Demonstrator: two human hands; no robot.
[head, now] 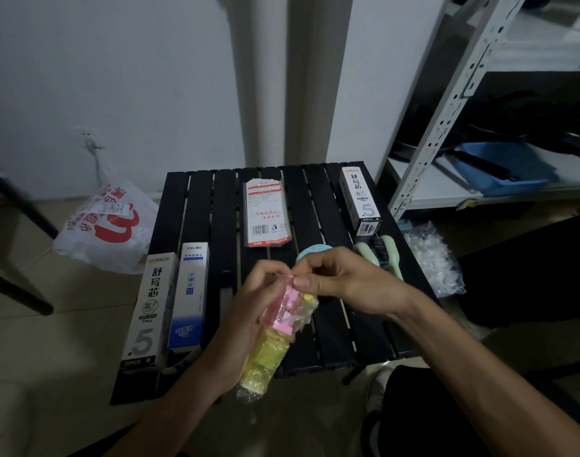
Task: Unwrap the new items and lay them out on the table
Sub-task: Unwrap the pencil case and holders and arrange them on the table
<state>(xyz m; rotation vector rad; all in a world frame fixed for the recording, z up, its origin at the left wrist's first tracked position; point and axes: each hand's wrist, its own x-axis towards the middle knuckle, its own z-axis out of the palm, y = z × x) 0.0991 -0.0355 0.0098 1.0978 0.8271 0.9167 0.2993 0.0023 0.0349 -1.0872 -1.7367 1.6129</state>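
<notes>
Black slatted table [328, 324], white wall behind, dim light. Left hand [245, 324] comes up from below and grips clear-wrapped pink-and-yellow pack [275, 341] from left side, above table's near edge. Right hand [344, 282], knuckles up, wrist bent inward, pinches wrap's top end. Flat packet [265, 212] lies mid-table.

White shopping bag [104, 232] on floor; blue tray [509, 168] on shelf [447, 107]
</notes>
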